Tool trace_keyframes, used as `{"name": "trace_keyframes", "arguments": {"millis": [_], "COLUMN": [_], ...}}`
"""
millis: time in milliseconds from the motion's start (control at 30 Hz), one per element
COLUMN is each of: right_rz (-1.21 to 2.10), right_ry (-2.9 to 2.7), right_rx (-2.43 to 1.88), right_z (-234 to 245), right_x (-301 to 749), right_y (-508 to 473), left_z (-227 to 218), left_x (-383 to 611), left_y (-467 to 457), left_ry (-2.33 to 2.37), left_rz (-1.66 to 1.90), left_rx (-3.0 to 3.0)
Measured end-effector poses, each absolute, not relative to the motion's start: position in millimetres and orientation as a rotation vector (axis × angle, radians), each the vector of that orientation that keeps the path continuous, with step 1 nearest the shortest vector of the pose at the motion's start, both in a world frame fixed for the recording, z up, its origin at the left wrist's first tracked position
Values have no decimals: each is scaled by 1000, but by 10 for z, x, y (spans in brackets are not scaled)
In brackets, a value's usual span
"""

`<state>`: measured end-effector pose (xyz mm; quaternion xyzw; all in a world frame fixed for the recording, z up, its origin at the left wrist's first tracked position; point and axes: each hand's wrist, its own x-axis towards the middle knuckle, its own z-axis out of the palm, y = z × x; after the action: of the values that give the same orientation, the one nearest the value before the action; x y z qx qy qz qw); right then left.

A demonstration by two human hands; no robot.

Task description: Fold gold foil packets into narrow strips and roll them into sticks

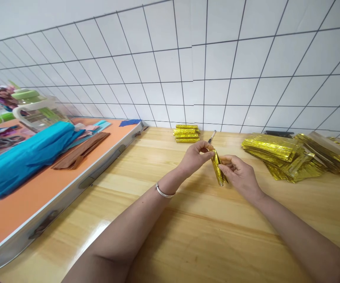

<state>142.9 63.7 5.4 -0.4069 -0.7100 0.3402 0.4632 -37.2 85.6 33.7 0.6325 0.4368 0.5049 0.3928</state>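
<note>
Between my hands, just above the wooden table (170,220), is a narrow folded strip of shiny gold foil (218,169). My left hand (198,157), with a silver bangle at the wrist, pinches its upper end. On its right side, the fingers of my right hand (238,173) grip the strip's edge. Part of the foil is hidden behind the fingertips. A small stack of rolled or folded gold foil strips (186,134) lies by the wall. Close behind my left hand rests a pen (212,136).
A larger pile of gold foil pieces (270,148) lies on the right, with a dark object (279,134) behind it. At left, an orange-topped board (99,157) carries blue fabric-like material (40,147), a brown folded piece (83,150) and scissors (9,141). A tiled wall (170,63) closes off the back.
</note>
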Motion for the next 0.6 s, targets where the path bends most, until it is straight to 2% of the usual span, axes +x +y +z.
{"name": "trace_keyframes", "arguments": {"millis": [600], "right_rz": [911], "right_ry": [-1725], "right_rx": [-1003], "right_z": [37], "right_x": [1390], "right_y": [611], "left_z": [329], "left_x": [-339], "left_y": [798], "left_ry": [899], "left_rz": [1200], "left_rx": [1319]}}
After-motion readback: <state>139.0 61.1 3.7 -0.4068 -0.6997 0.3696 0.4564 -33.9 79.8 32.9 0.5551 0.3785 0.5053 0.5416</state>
